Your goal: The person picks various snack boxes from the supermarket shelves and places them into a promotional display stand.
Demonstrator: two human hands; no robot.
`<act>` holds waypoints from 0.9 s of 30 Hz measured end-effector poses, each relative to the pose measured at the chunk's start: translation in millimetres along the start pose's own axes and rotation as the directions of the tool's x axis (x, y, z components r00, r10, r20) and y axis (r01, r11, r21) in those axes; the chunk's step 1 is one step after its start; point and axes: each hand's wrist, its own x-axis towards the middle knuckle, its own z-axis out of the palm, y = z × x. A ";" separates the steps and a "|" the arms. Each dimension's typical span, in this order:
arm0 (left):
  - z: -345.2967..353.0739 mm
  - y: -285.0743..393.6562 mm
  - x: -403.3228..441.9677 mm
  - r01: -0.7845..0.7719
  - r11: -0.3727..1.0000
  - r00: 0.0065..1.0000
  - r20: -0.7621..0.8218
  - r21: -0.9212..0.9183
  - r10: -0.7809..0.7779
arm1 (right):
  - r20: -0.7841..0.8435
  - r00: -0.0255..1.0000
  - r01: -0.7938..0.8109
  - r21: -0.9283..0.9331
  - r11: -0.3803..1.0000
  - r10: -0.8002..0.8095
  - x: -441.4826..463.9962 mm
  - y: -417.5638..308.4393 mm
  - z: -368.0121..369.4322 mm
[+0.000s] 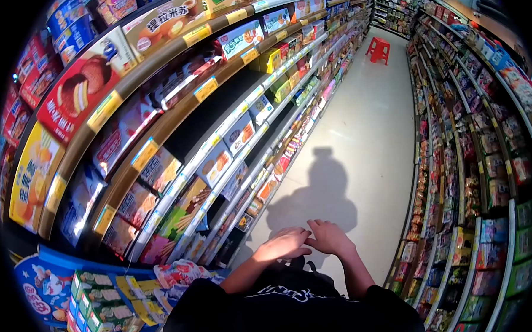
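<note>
My left hand [283,243] and my right hand [328,237] are held close together in front of my chest, fingertips nearly meeting. Both backs face up and the fingers are stretched out with a slight bend. I see nothing held in either hand; the undersides are hidden. Just below them is the front of my black shirt [295,295] with white lettering. My shadow [317,190] falls on the pale floor [371,120] beyond the hands.
Shelves of boxed snacks [215,162] line the left side, and shelves of packets [474,175] the right. A red stool [378,51] stands far down the aisle. Stacked small cartons [100,310] are near me at lower left, beside a blue display [43,288].
</note>
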 end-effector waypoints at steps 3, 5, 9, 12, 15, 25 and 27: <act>1.4 -43.6 22.3 0.100 0.995 0.993 -0.064 -0.031 -0.101 | -0.101 0.974 0.216 0.158 0.963 -0.202 21.1 14.9 -29.5; -21.7 -65.0 36.9 0.272 0.961 0.962 0.026 -0.057 -0.271 | -0.038 0.917 0.387 0.334 0.860 -0.398 49.6 26.1 -47.4; -75.8 -115.1 73.8 0.574 0.816 0.799 0.168 0.071 -0.577 | 0.204 0.901 0.323 0.279 0.904 -0.384 113.9 51.5 -81.9; -112.1 -157.3 110.0 0.547 0.835 0.836 0.002 -0.050 -0.548 | 0.184 0.893 0.366 0.237 0.900 -0.412 170.9 74.1 -111.4; -141.0 -196.9 163.3 0.393 0.899 0.873 -0.228 -0.193 -0.431 | 0.221 0.902 0.332 0.191 0.924 -0.370 228.0 85.2 -172.2; -321.8 -254.4 330.3 0.084 0.984 0.393 -0.902 -0.159 -0.179 | -0.424 0.842 0.467 0.265 0.844 -0.333 408.2 115.5 -326.9; -348.1 -260.7 345.0 0.138 0.968 0.314 -0.918 -0.208 -0.242 | -0.487 0.836 0.475 0.412 0.778 -0.254 444.8 121.4 -341.5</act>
